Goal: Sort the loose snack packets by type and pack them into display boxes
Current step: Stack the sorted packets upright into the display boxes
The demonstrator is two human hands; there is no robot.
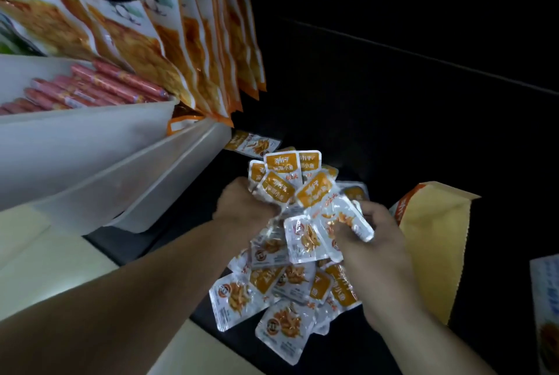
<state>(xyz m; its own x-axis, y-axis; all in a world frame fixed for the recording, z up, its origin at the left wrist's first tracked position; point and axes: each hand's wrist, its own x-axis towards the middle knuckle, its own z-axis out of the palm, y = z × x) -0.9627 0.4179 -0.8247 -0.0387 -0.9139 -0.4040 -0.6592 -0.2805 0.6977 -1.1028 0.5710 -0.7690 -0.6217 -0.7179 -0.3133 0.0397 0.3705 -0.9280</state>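
My left hand (245, 203) gripped a fanned bunch of small orange-and-white foil snack packets (290, 187), my right hand (366, 241) pinching more beside it, the open cardboard display box (435, 241) lying just rightward, nearer my right.

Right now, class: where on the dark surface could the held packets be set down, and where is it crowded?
Free: the dark surface right of the hanging bags and beyond the brown box. Crowded: under both hands, the left hand and right hand, where loose packets pile up beside the white bins.
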